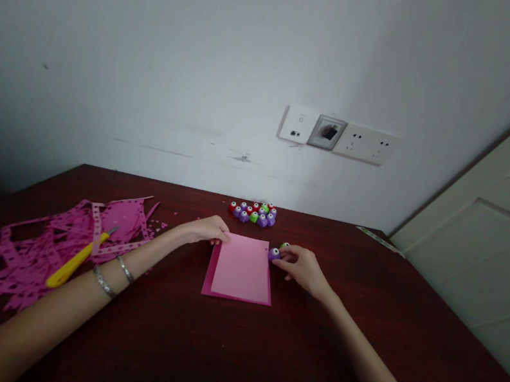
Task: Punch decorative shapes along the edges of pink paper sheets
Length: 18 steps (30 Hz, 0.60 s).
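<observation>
A light pink sheet (243, 267) lies on a darker magenta sheet (209, 275) in the middle of the dark wooden table (256, 361). My left hand (205, 230) rests at the far left corner of the sheets, fingers curled and pinching the paper's edge. My right hand (303, 267) is at the far right corner, fingers closed on a small purple paper punch (274, 253) set against the sheet's edge. A green punch (284, 246) sits just behind it.
A cluster of several small red, purple and green punches (254, 213) stands near the wall. At the left lies a heap of punched pink paper strips (45, 247) with yellow-handled scissors (74, 262) on it. Wall sockets (337, 136) and a door (495, 244) are behind.
</observation>
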Each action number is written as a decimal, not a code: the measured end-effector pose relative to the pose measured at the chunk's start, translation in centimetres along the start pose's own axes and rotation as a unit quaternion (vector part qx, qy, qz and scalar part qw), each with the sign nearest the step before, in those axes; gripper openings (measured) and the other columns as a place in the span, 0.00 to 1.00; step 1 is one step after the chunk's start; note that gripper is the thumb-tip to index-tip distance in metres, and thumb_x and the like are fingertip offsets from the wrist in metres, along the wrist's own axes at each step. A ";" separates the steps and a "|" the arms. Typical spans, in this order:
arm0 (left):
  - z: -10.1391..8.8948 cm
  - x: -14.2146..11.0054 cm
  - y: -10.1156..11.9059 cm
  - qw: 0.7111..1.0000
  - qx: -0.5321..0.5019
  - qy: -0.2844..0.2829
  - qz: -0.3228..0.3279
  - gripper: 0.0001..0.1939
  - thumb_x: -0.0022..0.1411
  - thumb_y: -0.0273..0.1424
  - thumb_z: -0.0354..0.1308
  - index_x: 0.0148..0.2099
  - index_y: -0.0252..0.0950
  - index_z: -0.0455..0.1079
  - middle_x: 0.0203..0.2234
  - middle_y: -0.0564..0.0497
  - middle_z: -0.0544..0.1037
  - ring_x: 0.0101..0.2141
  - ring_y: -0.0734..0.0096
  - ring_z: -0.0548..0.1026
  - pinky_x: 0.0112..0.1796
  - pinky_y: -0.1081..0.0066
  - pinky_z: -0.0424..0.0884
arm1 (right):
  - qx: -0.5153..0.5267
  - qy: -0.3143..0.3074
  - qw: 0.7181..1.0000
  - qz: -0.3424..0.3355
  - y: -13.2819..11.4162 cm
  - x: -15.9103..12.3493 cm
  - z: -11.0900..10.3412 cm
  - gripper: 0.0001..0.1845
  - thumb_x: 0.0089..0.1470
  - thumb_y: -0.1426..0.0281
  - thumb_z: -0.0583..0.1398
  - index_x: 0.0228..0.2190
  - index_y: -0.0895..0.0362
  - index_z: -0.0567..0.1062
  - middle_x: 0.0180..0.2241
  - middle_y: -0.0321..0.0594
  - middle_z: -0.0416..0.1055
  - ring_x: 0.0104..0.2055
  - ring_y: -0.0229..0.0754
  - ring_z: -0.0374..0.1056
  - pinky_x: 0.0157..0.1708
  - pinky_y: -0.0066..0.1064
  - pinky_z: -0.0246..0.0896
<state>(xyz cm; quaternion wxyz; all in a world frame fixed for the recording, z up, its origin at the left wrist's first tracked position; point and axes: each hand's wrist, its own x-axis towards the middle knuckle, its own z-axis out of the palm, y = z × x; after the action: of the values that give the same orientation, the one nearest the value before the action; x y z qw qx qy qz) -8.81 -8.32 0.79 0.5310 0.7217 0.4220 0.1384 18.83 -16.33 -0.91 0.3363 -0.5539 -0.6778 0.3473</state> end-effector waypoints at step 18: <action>0.2 -0.1 0.2 0.999 0.030 0.010 0.010 0.07 0.45 0.31 0.57 0.20 0.32 0.67 0.13 0.56 0.64 0.18 0.78 0.60 0.21 0.75 0.55 | 0.000 -0.001 1.000 -0.004 -0.2 -0.1 0.2 0.14 0.44 0.66 0.63 0.33 0.61 0.73 0.25 0.36 0.68 0.24 0.35 0.65 0.13 0.22 0.66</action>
<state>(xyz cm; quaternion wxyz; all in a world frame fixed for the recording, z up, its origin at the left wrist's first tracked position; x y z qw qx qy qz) -8.67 -8.60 0.90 0.5037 0.7400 0.4238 0.1382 18.59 -16.52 -0.82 0.3376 -0.5508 -0.6803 0.3462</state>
